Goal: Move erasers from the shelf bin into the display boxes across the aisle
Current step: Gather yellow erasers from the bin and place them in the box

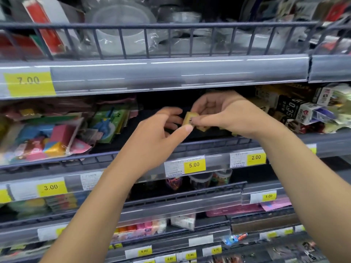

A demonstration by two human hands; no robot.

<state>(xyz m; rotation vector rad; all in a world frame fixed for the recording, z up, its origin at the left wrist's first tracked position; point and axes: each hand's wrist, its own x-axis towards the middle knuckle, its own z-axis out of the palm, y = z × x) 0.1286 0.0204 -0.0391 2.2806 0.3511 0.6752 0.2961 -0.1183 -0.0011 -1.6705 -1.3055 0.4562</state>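
Both my hands are raised to the middle shelf, in front of its dark section. My left hand (163,128) pinches a small tan eraser (190,117) between thumb and fingers. My right hand (220,112) has its fingers curled round that same eraser and a second tan eraser (203,128) just below it. The two hands touch at the erasers. The bin (161,143) behind them is dark, and what lies inside is hidden by my hands. No display boxes are in view.
A wire rail (190,147) fronts the shelf below my hands, with 5.00 and 2.00 price tags. Colourful packets (47,137) lie to the left, small boxed goods (296,111) to the right. The shelf above (152,74) overhangs closely. Lower shelves hold more stationery.
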